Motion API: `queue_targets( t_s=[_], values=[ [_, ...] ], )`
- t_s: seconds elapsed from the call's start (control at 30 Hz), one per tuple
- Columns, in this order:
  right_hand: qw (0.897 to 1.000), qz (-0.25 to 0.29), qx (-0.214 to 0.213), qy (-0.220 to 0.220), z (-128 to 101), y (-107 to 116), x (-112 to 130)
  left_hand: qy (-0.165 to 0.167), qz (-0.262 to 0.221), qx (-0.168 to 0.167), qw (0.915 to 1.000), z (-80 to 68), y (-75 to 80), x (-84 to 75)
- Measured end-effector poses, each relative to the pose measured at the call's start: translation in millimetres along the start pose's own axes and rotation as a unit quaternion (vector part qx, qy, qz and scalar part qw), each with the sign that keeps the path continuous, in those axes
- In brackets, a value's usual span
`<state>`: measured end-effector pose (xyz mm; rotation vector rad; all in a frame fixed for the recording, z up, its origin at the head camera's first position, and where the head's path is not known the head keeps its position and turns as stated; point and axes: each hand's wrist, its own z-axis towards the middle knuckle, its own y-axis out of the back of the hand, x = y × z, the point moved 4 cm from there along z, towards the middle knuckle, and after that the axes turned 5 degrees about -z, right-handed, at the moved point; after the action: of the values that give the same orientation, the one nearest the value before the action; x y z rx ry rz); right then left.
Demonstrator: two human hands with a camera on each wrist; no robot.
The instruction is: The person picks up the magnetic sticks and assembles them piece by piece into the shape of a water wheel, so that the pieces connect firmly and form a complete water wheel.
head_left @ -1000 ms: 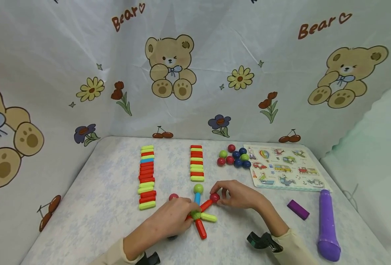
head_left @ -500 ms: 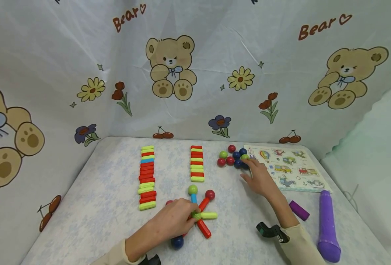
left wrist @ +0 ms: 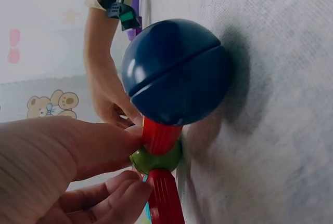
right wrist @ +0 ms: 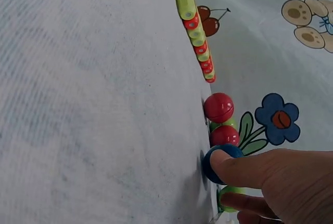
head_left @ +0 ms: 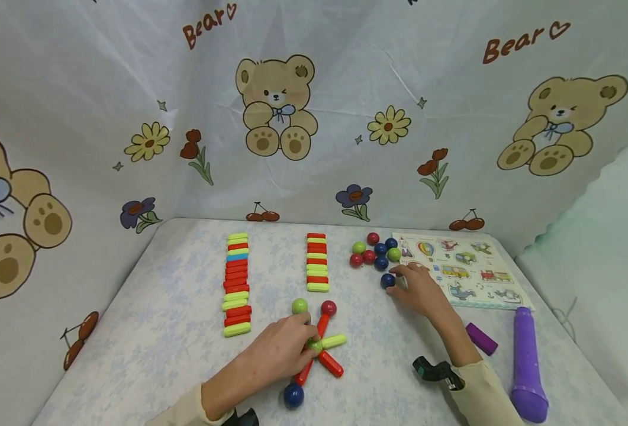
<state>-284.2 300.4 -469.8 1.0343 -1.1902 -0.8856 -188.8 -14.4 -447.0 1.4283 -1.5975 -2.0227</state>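
A star of magnetic sticks lies on the table near me, joined at a green hub ball [head_left: 315,345]. Its arms end in a red ball [head_left: 328,307], a green ball [head_left: 299,306] and a dark blue ball [head_left: 293,395]. My left hand [head_left: 305,337] pinches the hub. In the left wrist view that dark blue ball [left wrist: 174,73] fills the frame on its red stick [left wrist: 158,135]. My right hand [head_left: 396,283] pinches a loose blue ball [head_left: 387,280], just in front of the ball cluster [head_left: 372,251]. A fingertip lies on this blue ball [right wrist: 221,164] in the right wrist view.
Two rows of red, green and blue sticks lie farther back, a left row [head_left: 236,284] and a middle row [head_left: 316,260]. A picture puzzle board [head_left: 460,269] sits at the right. A purple block [head_left: 481,338] and a purple toy microphone [head_left: 527,364] lie near the right edge.
My right hand left the star's red ball, reached the ball cluster and drew one blue ball towards me. The star turned under my left hand, so its dark blue ball came into view.
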Motion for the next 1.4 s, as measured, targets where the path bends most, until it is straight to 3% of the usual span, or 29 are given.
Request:
queue_targets(
  t_s=[0.23,0.4,0.6,0.7,0.83,1.13,1.4],
  values=[
    [0.999,0.016,0.021,0.027,-1.1,3.6,12.4,-0.005,-0.006,0.004,1.0,-1.6,1.2,-1.5],
    [0.993,0.057,0.08,0.071,-2.7,6.6,29.4,0.013,-0.015,-0.003,0.9998,-0.8,1.1,-0.1],
    [0.96,0.128,0.181,0.172,-14.5,7.8,61.4,0.024,-0.01,-0.014,0.9996,-0.2,2.5,0.3],
    [0.944,0.147,0.217,0.2,-20.7,6.1,75.7,0.027,-0.007,-0.015,0.9995,0.2,3.2,0.2],
    [0.932,0.152,0.244,0.221,-26.5,0.7,88.2,0.024,-0.008,-0.015,0.9996,0.8,3.2,-0.1],
    [0.933,0.149,0.243,0.218,-25.5,-10.6,91.9,0.017,-0.001,-0.03,0.9994,1.0,3.4,-0.1],
    [0.938,0.157,0.232,0.206,-22.9,-15.8,90.0,0.029,-0.005,-0.027,0.9992,2.2,4.6,-0.3]
  ],
)
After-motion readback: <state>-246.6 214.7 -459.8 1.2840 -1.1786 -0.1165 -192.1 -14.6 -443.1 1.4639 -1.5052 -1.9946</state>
